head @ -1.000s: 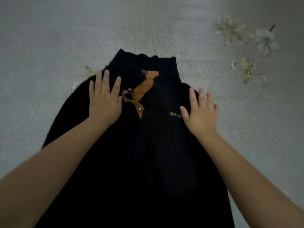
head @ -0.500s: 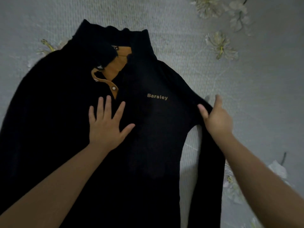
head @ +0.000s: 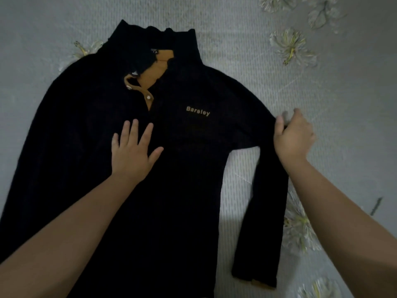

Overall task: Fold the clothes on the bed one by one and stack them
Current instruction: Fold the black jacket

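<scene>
A black long-sleeved sweater (head: pixel 120 190) lies front-up on the bed (head: pixel 322 104), spread over the middle and left of the view, its high collar (head: pixel 159 37) at the far end and its body running to the near edge. The collar is open, showing a mustard-coloured lining (head: pixel 154 74) and a short placket with two pale buttons (head: pixel 148 97). On the chest, right of the placket, the word "Barsley" (head: pixel 197 111) is stitched in tan letters. The left hand (head: pixel 134 153) rests flat on the chest just near of the placket, palm down, fingers straight and spread, holding nothing. The right hand (head: pixel 293 136) is at the sweater's right shoulder, its thumb and curled fingers pinching the cloth where the sleeve (head: pixel 266 211) begins. The two hands are well apart. That sleeve hangs away from the body and runs toward the near side, with a strip of bedcover showing between sleeve and body; its cuff (head: pixel 255 280) shows a tan edge. The bedcover is pale grey, textured, with white flower prints (head: pixel 292 46) at the far right and near right.
</scene>
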